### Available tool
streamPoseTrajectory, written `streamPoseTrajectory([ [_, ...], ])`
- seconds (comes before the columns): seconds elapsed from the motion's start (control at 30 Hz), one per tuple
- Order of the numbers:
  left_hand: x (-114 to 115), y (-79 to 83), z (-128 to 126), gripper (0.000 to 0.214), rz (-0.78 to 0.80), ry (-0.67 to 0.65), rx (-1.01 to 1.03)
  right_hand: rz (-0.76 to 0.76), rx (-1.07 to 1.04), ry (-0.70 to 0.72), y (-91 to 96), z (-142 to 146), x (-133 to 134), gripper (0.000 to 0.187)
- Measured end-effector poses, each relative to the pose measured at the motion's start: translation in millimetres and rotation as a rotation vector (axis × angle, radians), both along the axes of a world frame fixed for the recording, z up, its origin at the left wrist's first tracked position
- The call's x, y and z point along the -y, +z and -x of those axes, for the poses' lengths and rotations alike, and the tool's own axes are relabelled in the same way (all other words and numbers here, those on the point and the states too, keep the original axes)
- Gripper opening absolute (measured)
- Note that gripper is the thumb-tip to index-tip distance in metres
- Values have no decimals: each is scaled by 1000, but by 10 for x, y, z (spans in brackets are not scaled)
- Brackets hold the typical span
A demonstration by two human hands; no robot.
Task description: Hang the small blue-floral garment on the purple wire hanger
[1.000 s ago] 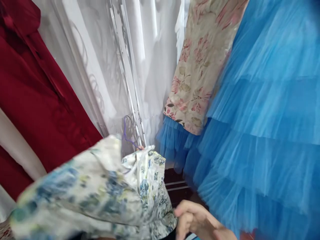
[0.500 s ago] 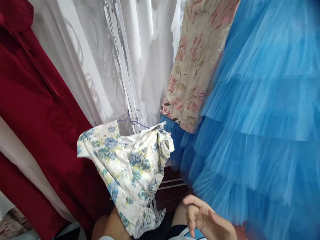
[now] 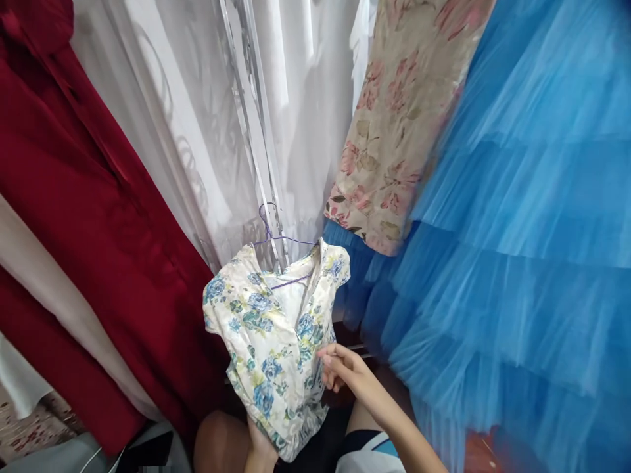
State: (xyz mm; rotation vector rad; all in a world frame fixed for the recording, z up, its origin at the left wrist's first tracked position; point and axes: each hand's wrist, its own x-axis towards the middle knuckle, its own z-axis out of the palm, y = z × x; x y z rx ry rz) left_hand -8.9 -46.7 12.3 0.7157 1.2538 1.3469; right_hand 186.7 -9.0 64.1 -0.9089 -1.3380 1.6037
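Observation:
A small white dress with blue flowers (image 3: pixel 273 328) hangs on a purple wire hanger (image 3: pixel 276 240) in front of me. My left hand (image 3: pixel 261 447) grips the dress at its lower hem from underneath. My right hand (image 3: pixel 342 368) touches the dress's right edge with its fingers curled on the cloth. The hanger's hook stands free in front of a sheer white curtain (image 3: pixel 236 125).
A dark red garment (image 3: pixel 73 197) hangs on the left. On the right hang a beige dress with pink flowers (image 3: pixel 394 131) and a big blue tulle skirt (image 3: pixel 517 230). My knees (image 3: pixel 219 443) show at the bottom.
The flowered dress has moved up and away from me and now hangs straight on its hanger. My right hand has risen from below to the dress's right edge.

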Motion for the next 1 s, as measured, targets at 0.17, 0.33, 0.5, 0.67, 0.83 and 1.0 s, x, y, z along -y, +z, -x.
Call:
streamPoseTrajectory([
  [0.17,58,-203,99,52,-51,-28,33,-225,396,-80,164,410,-274,28],
  [0.33,-35,-269,-64,68,-67,45,101,-363,803,-223,228,599,-469,15],
  [0.5,-35,-354,-79,61,-22,90,124,-293,819,-269,80,571,-534,18],
  [0.67,-11,-466,111,59,-49,35,130,-280,647,-187,33,619,-510,24],
  [0.83,-25,-455,147,59,-50,30,149,-236,544,-196,37,693,-494,22],
  [1.0,-13,-472,147,61,1,58,169,-192,376,-147,9,645,-453,21],
])
